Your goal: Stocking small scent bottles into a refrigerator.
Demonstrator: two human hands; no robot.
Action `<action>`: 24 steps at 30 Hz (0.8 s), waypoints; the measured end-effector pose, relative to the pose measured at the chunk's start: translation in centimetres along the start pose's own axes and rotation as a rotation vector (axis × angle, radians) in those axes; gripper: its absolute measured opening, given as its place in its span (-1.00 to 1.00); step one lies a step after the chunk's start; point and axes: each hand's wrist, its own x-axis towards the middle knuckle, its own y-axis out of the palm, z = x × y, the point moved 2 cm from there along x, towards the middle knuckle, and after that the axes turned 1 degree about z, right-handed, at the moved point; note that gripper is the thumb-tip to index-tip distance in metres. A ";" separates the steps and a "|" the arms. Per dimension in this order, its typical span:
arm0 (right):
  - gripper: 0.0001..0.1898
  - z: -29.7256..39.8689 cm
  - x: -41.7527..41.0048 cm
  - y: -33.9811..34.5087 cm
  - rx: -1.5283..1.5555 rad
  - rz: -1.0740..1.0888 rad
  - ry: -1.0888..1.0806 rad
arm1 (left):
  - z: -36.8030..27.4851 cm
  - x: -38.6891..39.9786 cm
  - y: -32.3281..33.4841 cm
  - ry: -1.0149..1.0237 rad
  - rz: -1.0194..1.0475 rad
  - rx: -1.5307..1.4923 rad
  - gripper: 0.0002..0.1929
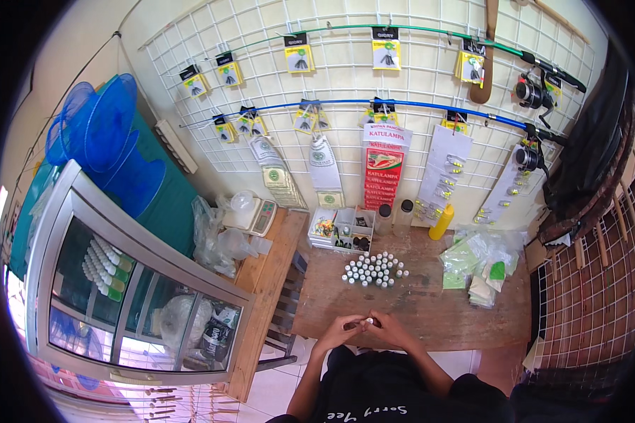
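My left hand (343, 331) and my right hand (390, 330) meet over the front edge of a wooden table (338, 306). Between their fingertips is a small bottle with a white cap (370, 320), most of its body hidden by the fingers. Beyond my hands, a cluster of similar small white-capped bottles (375, 269) stands upright on the tabletop. A white divided organizer box (317, 242) sits behind the cluster, with small colourful items and dark pieces in its compartments.
Two dark-capped bottles (404, 219) and a yellow squeeze bottle (441, 223) stand at the back. Plastic packets (479, 264) lie to the right. On the left are a glass display case (137, 296) and a digital scale (264, 217). Fishing rods (428, 106) hang on a wire grid.
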 end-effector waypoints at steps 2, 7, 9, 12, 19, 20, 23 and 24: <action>-0.64 1.0 0.4 0.3 0.004 -0.016 -0.062 | -0.6 -0.5 -0.6 -0.011 -0.069 0.046 -0.66; -0.66 3.2 1.0 1.8 0.125 -0.063 -0.140 | -1.6 -2.9 -2.1 -0.055 -0.240 0.001 -0.67; -0.72 3.7 1.1 2.7 0.165 -0.057 -0.183 | -1.5 -4.4 -2.7 -0.010 -0.328 -0.027 -0.68; -0.74 4.1 1.8 4.7 0.186 0.057 -0.223 | -1.4 -7.7 -4.3 0.033 -0.470 -0.093 -0.68; -0.76 8.7 2.7 11.6 0.276 0.214 -0.382 | -2.3 -18.4 -6.7 0.135 -0.857 -0.187 -0.68; -0.75 10.1 2.7 12.6 0.275 0.221 -0.442 | -2.6 -20.2 -7.0 0.160 -0.913 -0.187 -0.68; -0.66 14.1 2.6 15.2 0.248 0.359 -0.470 | -2.9 -24.9 -7.1 0.195 -1.074 -0.184 -0.70; -0.63 15.6 2.5 16.1 0.230 0.384 -0.543 | -3.0 -26.4 -7.1 0.207 -1.158 -0.184 -0.70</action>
